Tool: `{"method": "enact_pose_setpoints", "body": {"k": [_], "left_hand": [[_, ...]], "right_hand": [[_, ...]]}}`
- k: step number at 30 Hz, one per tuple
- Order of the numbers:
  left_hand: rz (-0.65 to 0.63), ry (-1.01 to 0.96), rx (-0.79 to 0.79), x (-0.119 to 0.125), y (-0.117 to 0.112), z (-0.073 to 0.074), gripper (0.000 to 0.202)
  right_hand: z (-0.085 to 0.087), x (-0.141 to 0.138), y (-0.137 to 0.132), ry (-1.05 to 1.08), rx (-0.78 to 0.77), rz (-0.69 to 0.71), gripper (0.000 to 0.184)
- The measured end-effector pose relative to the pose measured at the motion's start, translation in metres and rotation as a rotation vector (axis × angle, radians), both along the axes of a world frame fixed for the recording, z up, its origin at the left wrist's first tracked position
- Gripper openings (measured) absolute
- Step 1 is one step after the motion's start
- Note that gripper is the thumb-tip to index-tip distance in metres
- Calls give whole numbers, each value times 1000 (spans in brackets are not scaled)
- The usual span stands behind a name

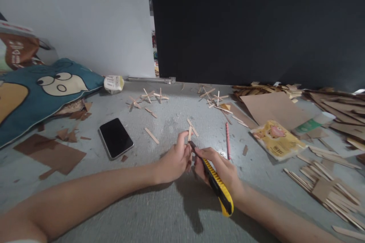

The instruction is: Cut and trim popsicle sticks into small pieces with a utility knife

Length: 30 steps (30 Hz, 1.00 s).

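Observation:
My left hand [174,159] pinches a short wooden craft stick [189,133] upright, just above the grey floor. My right hand [219,168] grips a yellow and black utility knife [214,180], its tip touching the stick near my left fingertips. Both hands meet at the centre of the view. Loose craft sticks [151,135] lie on the floor just beyond them, and a red pencil [227,140] lies to the right.
A black phone [116,137] lies to the left. A teal cushion [42,91] and brown cardboard scraps [51,154] are at far left. A yellow packet [278,139], cardboard sheets [273,108] and piles of sticks [325,188] fill the right. A dark panel [256,26] stands behind.

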<state>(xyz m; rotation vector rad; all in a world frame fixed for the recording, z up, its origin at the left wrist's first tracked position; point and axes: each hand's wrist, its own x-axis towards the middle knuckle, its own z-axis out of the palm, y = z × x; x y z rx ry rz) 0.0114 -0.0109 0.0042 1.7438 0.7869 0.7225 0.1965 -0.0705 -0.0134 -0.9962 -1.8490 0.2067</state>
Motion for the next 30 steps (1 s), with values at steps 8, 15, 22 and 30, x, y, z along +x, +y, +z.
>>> {"method": "enact_pose_setpoints", "body": {"k": [8, 15, 22, 30], "left_hand": [[-119, -109, -143, 3, 1, 2, 47], [-23, -79, -126, 3, 1, 5, 36], [84, -29, 49, 2, 5, 10, 33], [74, -144, -189, 3, 6, 6, 69]], "right_hand": [[22, -11, 0, 104, 84, -61, 26], [16, -7, 4, 60, 112, -8, 35], [11, -5, 6, 77, 61, -29, 33], [11, -8, 9, 113, 24, -76, 19]]}}
